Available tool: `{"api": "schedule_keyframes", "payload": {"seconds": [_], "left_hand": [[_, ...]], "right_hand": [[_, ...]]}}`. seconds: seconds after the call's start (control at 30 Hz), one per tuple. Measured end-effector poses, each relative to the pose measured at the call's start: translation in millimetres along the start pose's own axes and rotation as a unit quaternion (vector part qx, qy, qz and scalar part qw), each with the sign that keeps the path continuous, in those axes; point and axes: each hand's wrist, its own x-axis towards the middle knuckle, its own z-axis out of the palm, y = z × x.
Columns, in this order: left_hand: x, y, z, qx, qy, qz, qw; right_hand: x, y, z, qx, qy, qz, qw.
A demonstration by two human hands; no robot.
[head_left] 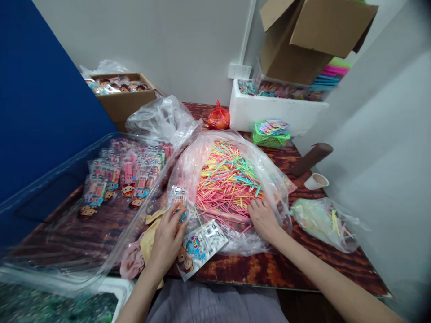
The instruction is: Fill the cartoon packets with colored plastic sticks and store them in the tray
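A large clear plastic bag [274, 177] lies wide open in front of me, filled with thin coloured sticks [225, 184] in pink, yellow, green and blue. My right hand [264, 219] is at the near right side of the heap, its fingers bent together onto the sticks. To the left, my left hand [170, 233] has its fingers apart, their tips touching a small printed packet [178, 194]. A silvery printed packet [212, 237] with cartoon figures lies by that hand, at the table's front edge. One green stick [198, 216] lies just above it.
Several filled packets [128, 170] lie at left behind a clear plastic edge [134, 224]. Yellow cloth [148, 242] bunches beside my left wrist. A brown flask [311, 159], paper cup [316, 181] and plastic bag [323, 224] stand right. Behind are a green basket [271, 140] and a white foam box [276, 112].
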Motion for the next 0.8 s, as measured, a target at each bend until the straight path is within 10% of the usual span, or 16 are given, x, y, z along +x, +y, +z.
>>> {"api": "schedule_keyframes", "payload": {"seconds": [0.37,0.67,0.8], "left_hand": [[-10,-6,-3.5,-0.010,-0.008,-0.029,0.999],[-8,14,-0.2,-0.028,-0.018,-0.009,0.999],[-4,27,6.1,-0.036,-0.044,0.015,0.998]], "right_hand": [[-6,5,21,0.272,0.097,0.076,0.954],[10,-21,6,0.713,0.106,0.182,0.669],[4,-41,26,0.725,0.110,0.206,0.648]]}}
